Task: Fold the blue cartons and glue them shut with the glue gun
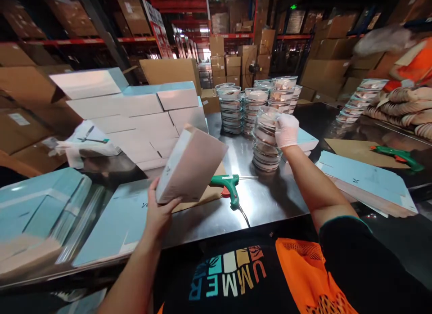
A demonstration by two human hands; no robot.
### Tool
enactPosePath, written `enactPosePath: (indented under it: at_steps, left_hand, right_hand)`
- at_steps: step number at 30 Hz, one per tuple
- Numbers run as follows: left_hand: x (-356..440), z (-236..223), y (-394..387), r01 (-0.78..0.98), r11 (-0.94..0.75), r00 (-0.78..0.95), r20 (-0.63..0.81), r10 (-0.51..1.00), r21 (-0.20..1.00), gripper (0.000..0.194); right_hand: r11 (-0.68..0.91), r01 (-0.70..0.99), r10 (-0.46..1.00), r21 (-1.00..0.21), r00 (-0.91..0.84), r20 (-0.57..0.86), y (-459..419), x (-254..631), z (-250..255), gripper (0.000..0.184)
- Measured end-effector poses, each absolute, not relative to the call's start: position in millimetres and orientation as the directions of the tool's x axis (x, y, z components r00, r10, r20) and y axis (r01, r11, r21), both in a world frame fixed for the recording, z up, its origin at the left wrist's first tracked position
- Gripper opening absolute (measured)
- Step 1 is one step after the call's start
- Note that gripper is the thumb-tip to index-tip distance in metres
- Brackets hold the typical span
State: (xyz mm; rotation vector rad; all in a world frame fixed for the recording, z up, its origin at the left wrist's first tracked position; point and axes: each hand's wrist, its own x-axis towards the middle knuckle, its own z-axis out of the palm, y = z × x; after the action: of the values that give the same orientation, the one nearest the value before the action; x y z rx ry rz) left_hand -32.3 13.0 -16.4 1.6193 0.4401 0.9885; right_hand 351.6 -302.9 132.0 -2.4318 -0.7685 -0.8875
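My bare left hand [161,210] grips a pale carton [199,163] by its lower end and holds it tilted above the table. My right hand [286,130], in a white glove, has its fingers closed at the upper part of a stack of round, clear-wrapped containers [266,154]; its fingertips are partly hidden. The topmost container [268,114] leans a little. Between my hands a green hot glue gun [230,186] lies on the metal table [216,222], its cord running towards me.
White cartons [148,120] are piled at the back left. Flat light-blue cartons [124,215] lie at the left, and more [364,177] at the right. Several container stacks [231,107] stand behind. A second glue gun [401,156] rests on cardboard. A co-worker in orange [416,62] is at the far right.
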Motion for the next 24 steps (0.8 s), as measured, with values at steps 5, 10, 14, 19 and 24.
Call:
enactPosePath:
  at_steps: [5, 10, 14, 19, 24]
  left_hand:
    - [-20.8, -37.1, -16.4, -0.224, -0.078, 0.64, 0.207, 0.74, 0.971, 0.098]
    - [32.0, -21.1, -42.5, -0.28, 0.421, 0.878, 0.052, 0.477, 0.863, 0.072]
    - [123.6, 13.0, -81.6, -0.236, 0.562, 0.959, 0.098, 0.265, 0.792, 0.049]
    - [221.2, 38.3, -142.7, -0.188, 0.683, 0.981, 0.163, 0.101, 0.706, 0.049]
    - [238.0, 24.8, -164.3, -0.196, 0.695, 0.98, 0.171, 0.107, 0.692, 0.057]
  right_hand:
    - [-0.669, 0.742, 0.393, -0.036, 0.395, 0.83, -309.0, 325.1, 146.1, 0.013]
    - [-0.687, 0.727, 0.504, 0.007, 0.469, 0.725, -305.7, 319.2, 133.9, 0.025]
    - [-0.721, 0.69, 0.473, -0.064, 0.558, 0.682, -306.8, 329.4, 119.9, 0.026]
    - [-0.735, 0.648, 0.386, -0.198, 0.641, 0.664, -310.5, 335.6, 99.9, 0.016]
    - [-0.731, 0.541, 0.123, -0.417, 0.705, 0.698, -323.2, 337.5, 105.6, 0.028]
